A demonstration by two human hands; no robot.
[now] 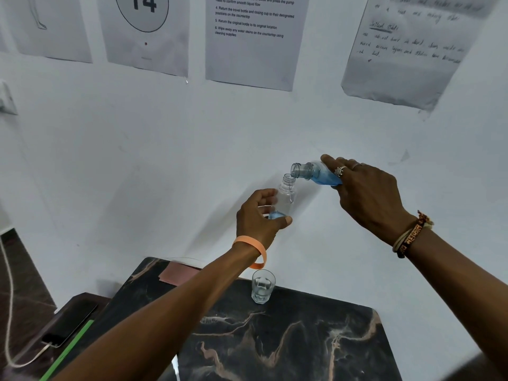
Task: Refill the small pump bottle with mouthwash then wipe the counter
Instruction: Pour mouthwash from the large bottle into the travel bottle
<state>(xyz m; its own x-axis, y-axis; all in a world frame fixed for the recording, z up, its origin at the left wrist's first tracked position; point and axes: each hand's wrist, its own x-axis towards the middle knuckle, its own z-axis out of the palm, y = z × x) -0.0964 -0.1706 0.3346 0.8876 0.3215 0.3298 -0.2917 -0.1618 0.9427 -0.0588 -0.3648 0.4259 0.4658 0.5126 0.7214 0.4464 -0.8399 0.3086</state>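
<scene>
My left hand (259, 217) grips the small clear bottle (286, 195), uncapped and held up in front of the white wall, with a little blue liquid at its bottom. My right hand (365, 193) holds the mouthwash bottle (313, 173) tipped on its side, its open neck just above and to the right of the small bottle's mouth. Blue mouthwash lies along the lower side of the tipped bottle. Both bottles are well above the dark marble counter (288, 339). The pump cap is not in view.
A clear drinking glass (263, 285) with some water stands at the counter's back edge. A pinkish cloth (178, 273) lies at the back left corner. A phone on a charging cable (70, 321) and a green strip (68, 350) lie to the left. Papers hang on the wall.
</scene>
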